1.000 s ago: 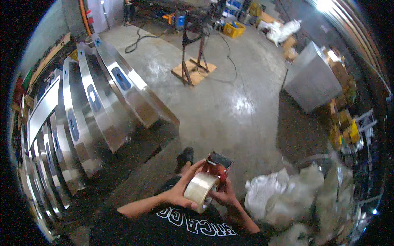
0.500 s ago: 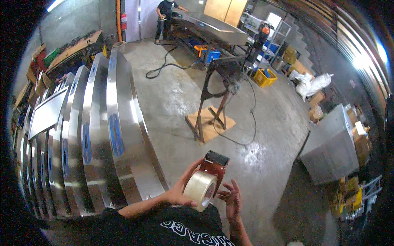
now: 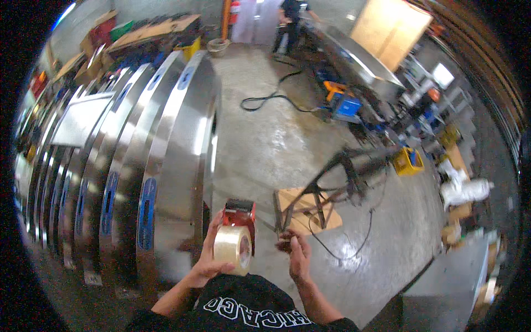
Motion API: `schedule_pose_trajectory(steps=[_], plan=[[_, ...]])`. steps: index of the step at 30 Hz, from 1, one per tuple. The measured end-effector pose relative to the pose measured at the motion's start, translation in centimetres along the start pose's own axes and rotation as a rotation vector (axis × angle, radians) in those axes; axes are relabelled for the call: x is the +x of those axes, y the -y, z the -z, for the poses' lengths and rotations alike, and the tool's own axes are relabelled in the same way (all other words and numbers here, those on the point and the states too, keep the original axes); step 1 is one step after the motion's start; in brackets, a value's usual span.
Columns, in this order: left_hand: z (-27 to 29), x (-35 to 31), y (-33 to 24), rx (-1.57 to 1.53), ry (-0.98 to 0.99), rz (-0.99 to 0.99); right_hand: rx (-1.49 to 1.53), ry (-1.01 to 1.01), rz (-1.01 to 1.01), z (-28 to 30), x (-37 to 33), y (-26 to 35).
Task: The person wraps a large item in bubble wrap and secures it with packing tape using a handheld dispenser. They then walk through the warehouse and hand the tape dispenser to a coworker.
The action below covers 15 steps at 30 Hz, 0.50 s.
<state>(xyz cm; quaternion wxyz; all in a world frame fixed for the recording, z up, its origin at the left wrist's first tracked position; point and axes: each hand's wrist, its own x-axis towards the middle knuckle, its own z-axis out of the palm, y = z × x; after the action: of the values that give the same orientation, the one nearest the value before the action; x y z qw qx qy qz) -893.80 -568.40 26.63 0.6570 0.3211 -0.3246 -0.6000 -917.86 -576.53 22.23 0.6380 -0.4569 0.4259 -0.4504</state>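
Observation:
My left hand (image 3: 207,257) grips a red and black tape dispenser (image 3: 241,213) fitted with a wide roll of clear tape (image 3: 227,249). The thumb lies along the lower side of the roll, and the fingers wrap the dispenser's left side. To the right of it, apart from the dispenser, my right hand (image 3: 298,259) is raised with loosely bent fingers pointing left. Those fingertips are dark and a little blurred; nothing shows in them.
Shiny metal panels (image 3: 182,166) with blue-edged slots stand in a row on the left. A dark metal stand (image 3: 332,177) rests on a brown board ahead, with a cable beside it. A grey cabinet (image 3: 448,282) is at right. A person (image 3: 290,22) stands by a far workbench (image 3: 354,55).
The view has swung left, so the stand and bench appear farther right. The dispenser stays in my left hand. My right hand has moved away from the tape roll, its fingers more bent.

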Motion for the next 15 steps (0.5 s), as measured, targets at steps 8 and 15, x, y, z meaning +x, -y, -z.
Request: schedule_pose_trajectory(steps=[8,15], plan=[[10.5,24.2,-2.9,0.276,-0.093,-0.175,-0.774,0.470,0.672,-13.2,28.7,11.1],[16.4,41.5,-7.3,0.255,0.026,-0.028,-1.125,0.576,0.673,-21.1,46.4,14.9]])
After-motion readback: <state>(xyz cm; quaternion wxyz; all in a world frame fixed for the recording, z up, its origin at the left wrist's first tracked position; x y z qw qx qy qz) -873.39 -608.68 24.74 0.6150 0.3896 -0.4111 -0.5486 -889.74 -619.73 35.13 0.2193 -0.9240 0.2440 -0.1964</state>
